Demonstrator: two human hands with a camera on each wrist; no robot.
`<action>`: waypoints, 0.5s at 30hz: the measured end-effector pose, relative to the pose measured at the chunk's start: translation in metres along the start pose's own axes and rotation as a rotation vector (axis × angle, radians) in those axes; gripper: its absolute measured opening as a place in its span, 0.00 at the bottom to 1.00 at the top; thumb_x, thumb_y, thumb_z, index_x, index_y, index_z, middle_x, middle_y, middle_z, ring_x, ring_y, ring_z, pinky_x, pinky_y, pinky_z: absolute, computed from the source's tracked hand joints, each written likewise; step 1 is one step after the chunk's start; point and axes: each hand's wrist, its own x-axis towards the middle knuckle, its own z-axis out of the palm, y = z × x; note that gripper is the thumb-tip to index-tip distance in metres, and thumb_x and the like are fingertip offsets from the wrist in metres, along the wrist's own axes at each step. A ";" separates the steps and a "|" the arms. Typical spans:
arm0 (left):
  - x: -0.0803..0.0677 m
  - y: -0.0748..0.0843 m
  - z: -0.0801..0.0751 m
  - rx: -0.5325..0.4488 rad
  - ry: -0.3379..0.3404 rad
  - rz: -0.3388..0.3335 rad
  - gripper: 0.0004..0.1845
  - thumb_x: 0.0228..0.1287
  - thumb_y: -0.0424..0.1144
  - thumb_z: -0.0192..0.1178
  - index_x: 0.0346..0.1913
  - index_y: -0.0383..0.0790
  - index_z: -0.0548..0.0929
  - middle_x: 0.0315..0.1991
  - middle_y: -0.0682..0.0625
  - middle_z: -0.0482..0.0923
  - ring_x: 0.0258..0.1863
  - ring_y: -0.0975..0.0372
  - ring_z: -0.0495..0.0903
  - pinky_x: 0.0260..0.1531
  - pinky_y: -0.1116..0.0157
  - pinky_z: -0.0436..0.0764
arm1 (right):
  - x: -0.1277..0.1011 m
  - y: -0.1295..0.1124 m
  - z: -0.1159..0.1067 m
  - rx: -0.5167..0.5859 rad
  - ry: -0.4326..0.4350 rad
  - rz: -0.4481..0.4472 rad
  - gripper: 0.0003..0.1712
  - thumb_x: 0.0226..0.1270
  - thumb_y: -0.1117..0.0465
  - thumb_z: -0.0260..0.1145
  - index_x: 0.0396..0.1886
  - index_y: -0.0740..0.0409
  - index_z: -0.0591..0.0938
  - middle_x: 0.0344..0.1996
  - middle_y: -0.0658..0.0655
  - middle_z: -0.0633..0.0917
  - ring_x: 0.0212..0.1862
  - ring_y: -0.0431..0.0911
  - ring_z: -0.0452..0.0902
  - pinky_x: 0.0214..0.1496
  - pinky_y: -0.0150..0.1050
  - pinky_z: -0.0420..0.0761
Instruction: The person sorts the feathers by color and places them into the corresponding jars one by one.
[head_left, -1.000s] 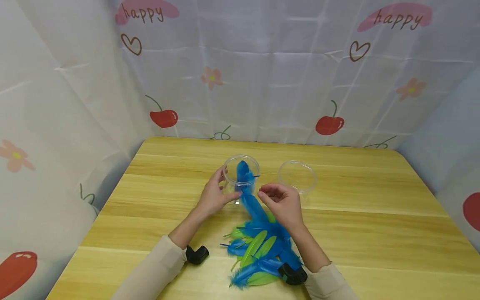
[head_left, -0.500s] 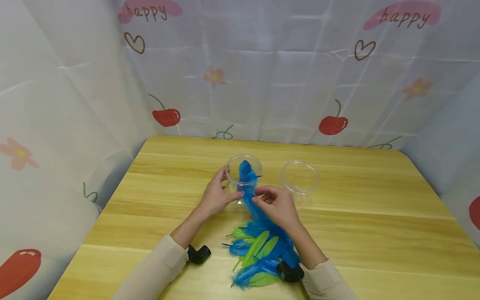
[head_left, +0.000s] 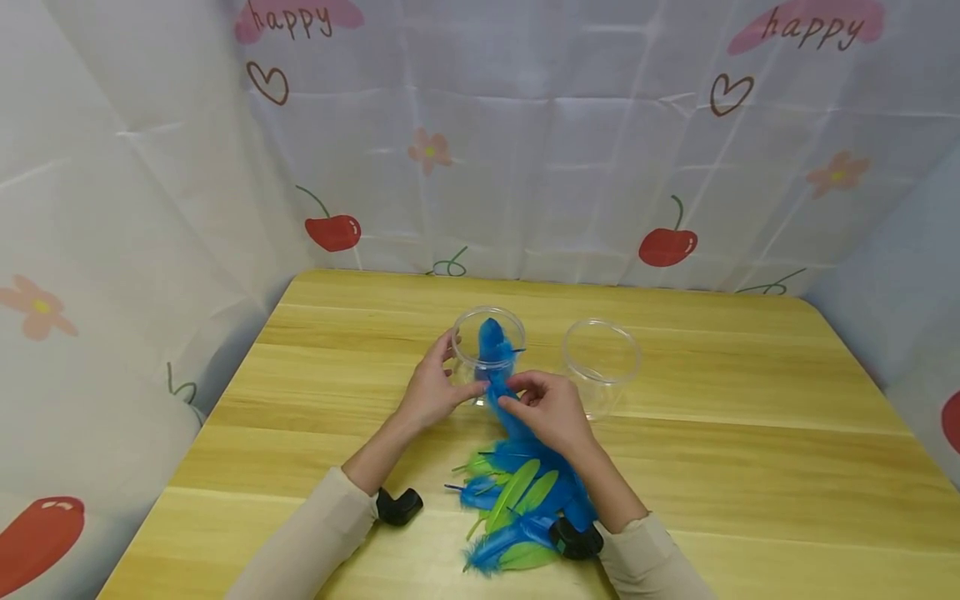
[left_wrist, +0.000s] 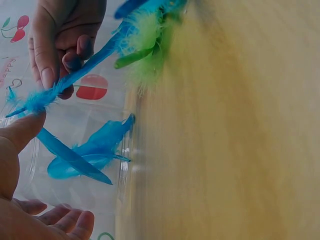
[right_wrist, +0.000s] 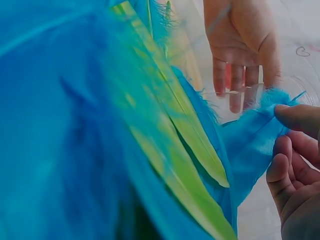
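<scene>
My left hand holds a clear plastic cup on the table, fingers round its far side and thumb at the near side. Blue feathers lie inside the cup. A blue feather is pinched by its quill end between thumb and fingers of my right hand, right by the cup's near side. In the left wrist view its fluffy tip overlaps my left thumb. Below my right hand spreads a pile of blue and green feathers.
A second clear plastic cup stands to the right, behind my right hand. The wooden table meets a printed cloth backdrop at the back and sides. Black wrist cameras jut from both sleeves, the right one over the feather pile.
My right hand has come left to the blue feather by the cup and now pinches it. The left hand stays on its cup. The view has shifted slightly.
</scene>
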 end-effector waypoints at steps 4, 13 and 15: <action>0.001 0.001 0.001 0.001 -0.003 0.007 0.49 0.55 0.36 0.75 0.76 0.37 0.57 0.71 0.39 0.63 0.68 0.46 0.65 0.62 0.49 0.72 | 0.000 0.000 -0.001 -0.004 -0.007 -0.019 0.10 0.57 0.65 0.77 0.37 0.63 0.88 0.27 0.52 0.85 0.27 0.44 0.74 0.30 0.31 0.78; 0.000 0.000 0.001 -0.003 0.003 0.015 0.50 0.54 0.39 0.76 0.76 0.37 0.57 0.71 0.39 0.63 0.68 0.45 0.66 0.62 0.48 0.72 | -0.003 -0.001 -0.006 0.008 -0.058 -0.087 0.07 0.59 0.67 0.74 0.38 0.63 0.87 0.27 0.52 0.85 0.28 0.43 0.78 0.32 0.32 0.81; 0.000 -0.001 0.001 -0.008 0.002 0.020 0.51 0.54 0.40 0.76 0.76 0.37 0.57 0.71 0.39 0.63 0.68 0.45 0.66 0.62 0.47 0.71 | -0.004 -0.001 -0.008 0.001 -0.064 -0.093 0.07 0.60 0.67 0.74 0.38 0.63 0.87 0.28 0.52 0.86 0.29 0.43 0.78 0.33 0.32 0.81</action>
